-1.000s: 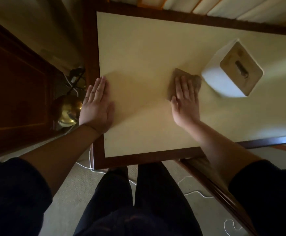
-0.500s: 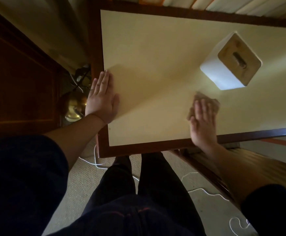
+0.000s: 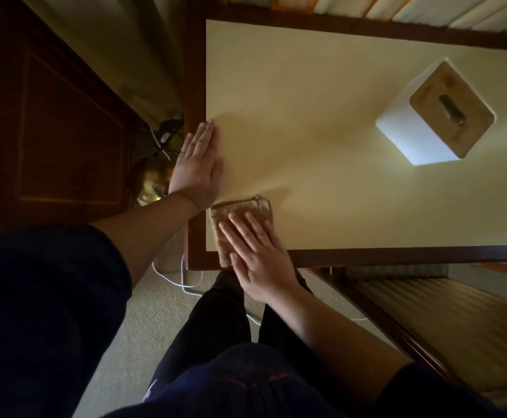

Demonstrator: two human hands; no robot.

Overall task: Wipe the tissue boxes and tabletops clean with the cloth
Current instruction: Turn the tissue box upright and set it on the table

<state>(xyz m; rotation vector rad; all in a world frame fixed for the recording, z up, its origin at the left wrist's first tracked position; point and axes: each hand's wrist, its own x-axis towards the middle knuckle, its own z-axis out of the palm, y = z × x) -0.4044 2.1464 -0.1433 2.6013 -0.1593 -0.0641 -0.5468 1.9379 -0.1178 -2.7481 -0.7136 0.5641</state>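
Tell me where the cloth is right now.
In the head view the cloth lies at the tabletop's near left corner, flat under the right hand, just below the left hand and far from the tissue box.

We see cream tabletop (image 3: 321, 122), dark-brown wood rim; tan cloth (image 3: 240, 214); white tissue box (image 3: 409, 137), light-wood lid; white cable (image 3: 183, 276).

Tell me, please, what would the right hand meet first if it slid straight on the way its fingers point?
Probably the left hand: the right hand, flat on the cloth, points up-left towards it. Both lie on the table, so depth hardly matters.
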